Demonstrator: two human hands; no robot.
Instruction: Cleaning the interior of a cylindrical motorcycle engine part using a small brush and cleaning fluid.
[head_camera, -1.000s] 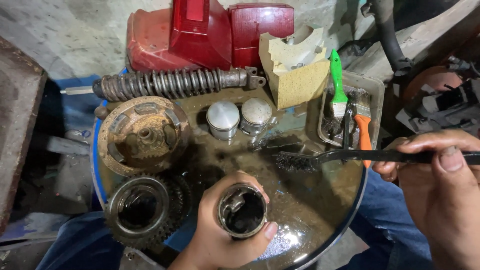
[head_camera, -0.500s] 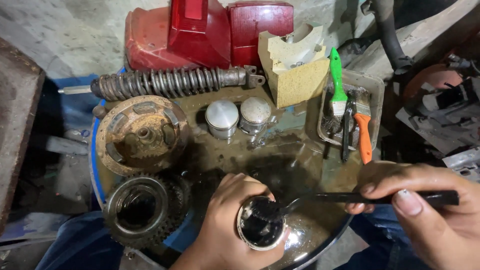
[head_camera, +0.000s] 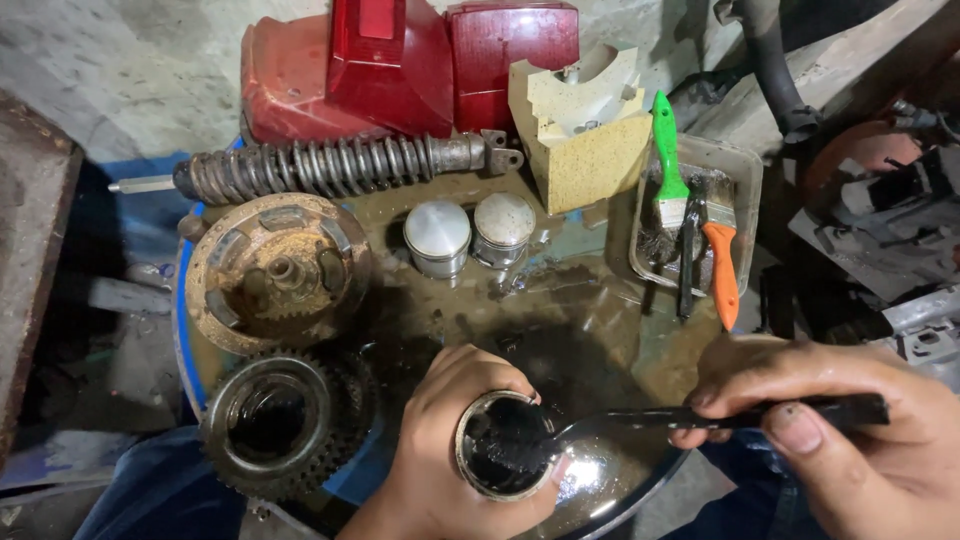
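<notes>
Brush (head_camera: 520, 440) head sits in cylinder (head_camera: 500, 450), near edge of drum top (head_camera: 590, 330). 2 pistons (head_camera: 470, 235) behind it, gear (head_camera: 275, 420) to left.

Left hand (head_camera: 440, 450) wrapped around a metal cylinder (head_camera: 500, 455), walls hidden, only the open rim showing. Black brush (head_camera: 700, 415) bristles sunk inside, too dark to make out. Right hand (head_camera: 850, 440) cut off by the frame's edge (wrist unseen). Red covers (head_camera: 400, 70) cropped at top.
</notes>
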